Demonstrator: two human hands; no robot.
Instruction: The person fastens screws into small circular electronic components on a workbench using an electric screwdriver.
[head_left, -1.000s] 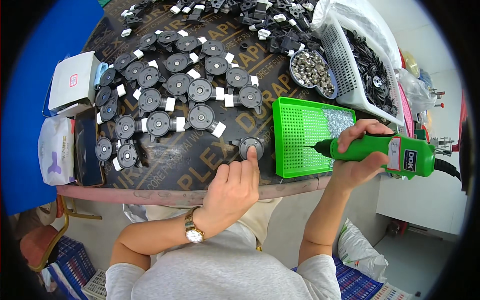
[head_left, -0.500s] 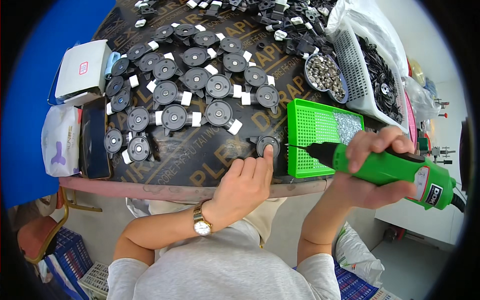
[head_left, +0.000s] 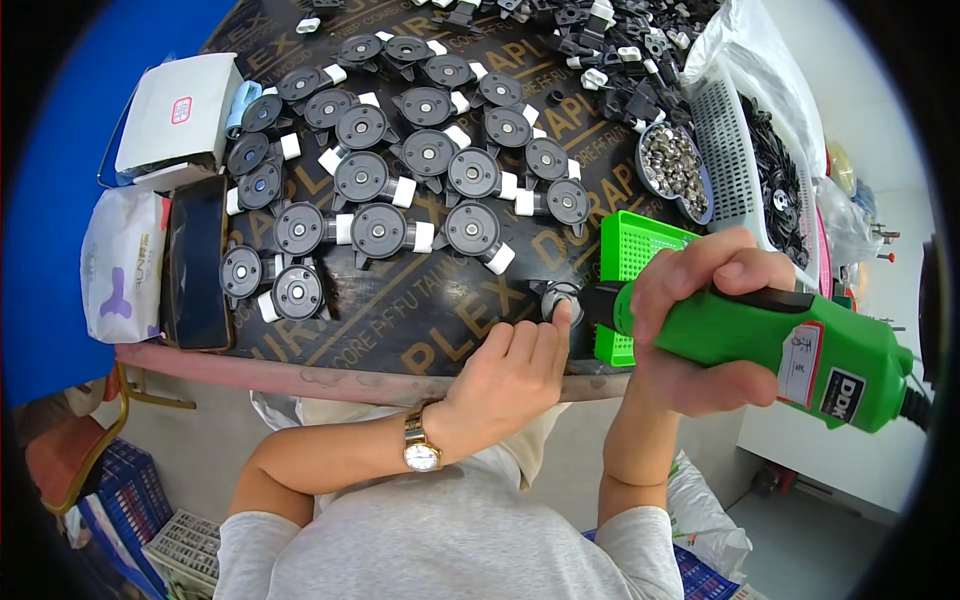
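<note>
A round, dark, seemingly plastic part (head_left: 560, 290) is laid on the bench (head_left: 400, 290), touched by the index fingertip of the left hand (head_left: 512, 370), the nearer one; whether anything is gripped by its curled fingers cannot be told. A smooth green power screwdriver (head_left: 750, 335) is clasped by the right hand (head_left: 668, 374), its long axis pointed leftward, black nose just beside the part

The discs (head_left: 360, 176) look like matt black plastic; the power screwdriver (head_left: 700, 335) and tray (head_left: 625, 240), smooth green plastic. The metal pieces (head_left: 670, 165) are shiny, the phone (head_left: 198, 265) glossy, the shirt (head_left: 430, 540) grey cloth, the worktop (head_left: 385, 312) smooth, faintly sheened.
</note>
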